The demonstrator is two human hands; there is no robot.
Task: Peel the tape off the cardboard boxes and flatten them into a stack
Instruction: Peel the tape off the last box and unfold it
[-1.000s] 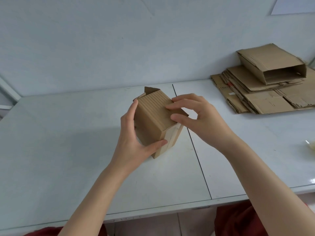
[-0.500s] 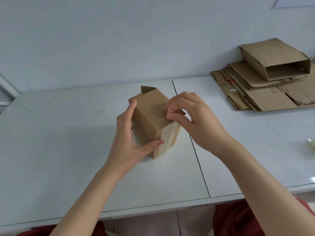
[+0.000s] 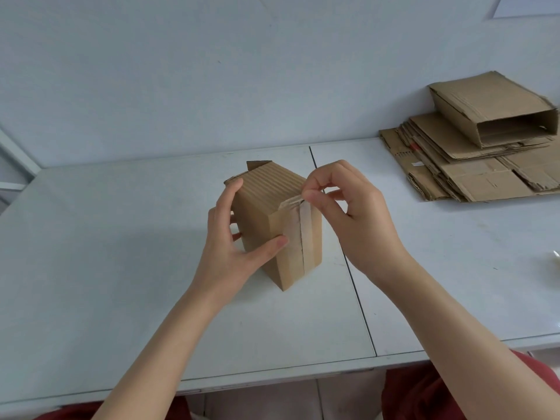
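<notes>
Box [image 3: 266, 219] upright mid-table [image 3: 121, 253], left hand [image 3: 239, 241] gripping its side, right hand [image 3: 354, 216] pinching the tape's [image 3: 306, 237] lifted top end; peel barely begun, box unflattened, stack [image 3: 472, 177] far right.

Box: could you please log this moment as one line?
left hand grips box | right hand pinches tape | stack far right

Small brown cardboard box [image 3: 269, 207] standing upright at centre, far flaps sticking up. Pale tape strip [image 3: 306, 237] running down near face (top end curling free at corner). Flattened cardboard stack [image 3: 478, 180] lying far right, open box sleeve [image 3: 485, 104] sitting on top.
</notes>
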